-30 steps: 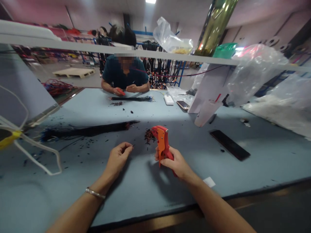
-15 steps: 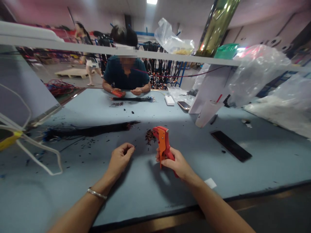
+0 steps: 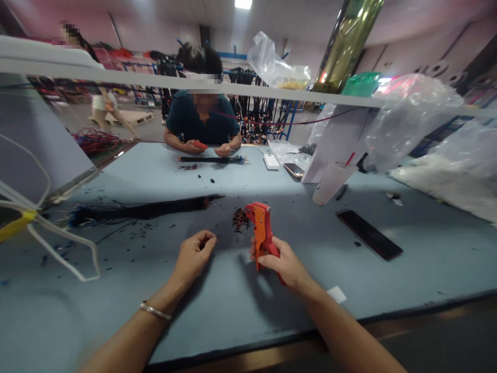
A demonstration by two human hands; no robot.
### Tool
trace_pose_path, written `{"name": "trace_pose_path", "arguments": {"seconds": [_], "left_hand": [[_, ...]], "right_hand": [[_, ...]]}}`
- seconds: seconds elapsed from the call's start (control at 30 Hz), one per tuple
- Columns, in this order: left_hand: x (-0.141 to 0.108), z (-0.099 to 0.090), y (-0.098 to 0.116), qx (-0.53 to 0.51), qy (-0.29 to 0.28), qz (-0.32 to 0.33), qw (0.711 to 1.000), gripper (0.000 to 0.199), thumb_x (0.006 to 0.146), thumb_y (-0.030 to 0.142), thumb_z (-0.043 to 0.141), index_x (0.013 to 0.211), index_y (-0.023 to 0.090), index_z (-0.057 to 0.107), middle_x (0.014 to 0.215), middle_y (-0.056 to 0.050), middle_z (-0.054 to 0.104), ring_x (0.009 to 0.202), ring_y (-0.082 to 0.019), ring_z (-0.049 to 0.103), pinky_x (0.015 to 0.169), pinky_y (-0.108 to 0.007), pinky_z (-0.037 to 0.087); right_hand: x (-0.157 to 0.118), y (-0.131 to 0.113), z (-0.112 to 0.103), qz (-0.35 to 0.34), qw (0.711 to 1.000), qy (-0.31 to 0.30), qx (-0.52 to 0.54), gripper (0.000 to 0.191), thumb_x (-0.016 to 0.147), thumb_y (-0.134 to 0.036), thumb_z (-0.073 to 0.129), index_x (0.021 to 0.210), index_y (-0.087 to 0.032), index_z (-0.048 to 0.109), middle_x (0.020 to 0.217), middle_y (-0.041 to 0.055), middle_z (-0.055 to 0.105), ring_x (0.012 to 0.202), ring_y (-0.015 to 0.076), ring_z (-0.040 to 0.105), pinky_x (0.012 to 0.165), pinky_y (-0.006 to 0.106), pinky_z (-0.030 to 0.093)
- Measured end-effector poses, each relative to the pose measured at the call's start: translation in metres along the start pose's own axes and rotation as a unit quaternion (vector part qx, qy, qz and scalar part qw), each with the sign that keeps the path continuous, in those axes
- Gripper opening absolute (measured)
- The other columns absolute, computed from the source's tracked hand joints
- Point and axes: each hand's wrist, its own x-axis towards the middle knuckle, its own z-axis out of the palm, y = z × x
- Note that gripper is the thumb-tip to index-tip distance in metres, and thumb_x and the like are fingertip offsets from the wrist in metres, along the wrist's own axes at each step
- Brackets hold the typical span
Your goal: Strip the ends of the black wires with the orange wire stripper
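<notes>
In the head view, my right hand [image 3: 281,261] is wrapped around the handles of a red and orange wire stripper [image 3: 261,228], its head raised and turned to the left. My left hand [image 3: 196,254] is closed in a pinch just left of the tool. A thin dark tip, like the end of a black wire [image 3: 217,237], pokes out past its fingertips; the rest is hidden by the hand. Behind the stripper's head lies a small heap of cut-off black bits [image 3: 239,220]. Further left, a long bundle of black wires [image 3: 155,208] rests on the blue-grey table [image 3: 217,321].
Across the table a co-worker [image 3: 202,116] holds a red tool near another wire bundle [image 3: 212,159]. A black phone [image 3: 369,234] and a tilted cup with a straw [image 3: 330,181] are at right. White cables [image 3: 73,259] hang at left. A white shelf bar [image 3: 147,77] crosses above.
My hands and the wire stripper stay almost where they were. The co-worker's hands and red tool have shifted slightly, and a person walking behind has moved left.
</notes>
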Motion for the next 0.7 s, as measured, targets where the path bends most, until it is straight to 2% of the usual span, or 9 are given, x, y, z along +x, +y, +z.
{"name": "trace_pose_path", "arguments": {"seconds": [0.3, 0.57, 0.7], "left_hand": [[0.0008, 0.0014, -0.0012, 0.004, 0.007, 0.019, 1.000, 0.026, 0.075, 0.041, 0.050, 0.065, 0.019, 0.060, 0.056, 0.002, 0.051, 0.053, -0.013, 0.042, 0.053, -0.024, 0.035], [0.0000, 0.0011, -0.0012, 0.001, -0.003, 0.010, 1.000, 0.026, 0.077, 0.041, 0.051, 0.068, 0.019, 0.061, 0.055, 0.002, 0.051, 0.052, -0.013, 0.044, 0.053, -0.023, 0.037], [-0.0002, 0.0026, -0.0022, -0.031, -0.001, 0.028, 0.999, 0.027, 0.077, 0.043, 0.054, 0.074, 0.018, 0.066, 0.070, -0.002, 0.065, 0.067, -0.017, 0.057, 0.064, -0.025, 0.045]], "right_hand": [[0.0006, 0.0023, -0.0003, 0.000, 1.000, -0.002, -0.002, 0.035, 0.063, -0.024, 0.061, 0.097, -0.018, 0.057, 0.086, 0.0032, 0.061, 0.078, 0.0187, 0.058, 0.065, 0.030, 0.045], [-0.0010, -0.0010, 0.0010, -0.002, 1.000, -0.001, -0.011, 0.034, 0.064, -0.025, 0.061, 0.097, -0.018, 0.056, 0.085, 0.0031, 0.061, 0.076, 0.0179, 0.057, 0.065, 0.029, 0.045], [-0.0022, -0.0041, 0.0020, 0.000, 1.000, -0.006, -0.019, 0.033, 0.064, -0.026, 0.060, 0.096, -0.018, 0.056, 0.084, 0.0025, 0.060, 0.075, 0.0172, 0.056, 0.064, 0.029, 0.045]]}}
